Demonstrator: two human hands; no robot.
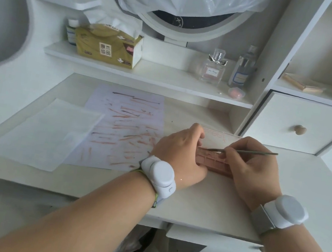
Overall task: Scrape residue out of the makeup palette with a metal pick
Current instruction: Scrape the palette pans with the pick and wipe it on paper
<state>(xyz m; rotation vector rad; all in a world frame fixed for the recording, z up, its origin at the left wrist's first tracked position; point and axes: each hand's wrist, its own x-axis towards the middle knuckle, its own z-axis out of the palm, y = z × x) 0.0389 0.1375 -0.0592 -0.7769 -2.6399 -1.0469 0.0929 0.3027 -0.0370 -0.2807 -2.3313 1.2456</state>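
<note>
Pink palette (214, 161) lies on the desk (202, 204), left hand (179, 156) clamped over its left end. Right hand (254, 169) pinches a metal pick (244, 152), tip in a well.

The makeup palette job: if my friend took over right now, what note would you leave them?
Left hand: pressed on the makeup palette, holding it steady on the desk.
Right hand: pinching the metal pick, tip down in the palette's pans.
Beside them: paper sheet covered in reddish smears, with a clean white tissue left of it.
Done: much seems wiped onto the paper already.
Left: pink residue shows in the pans; keep scraping, then wipe the pick.
</note>
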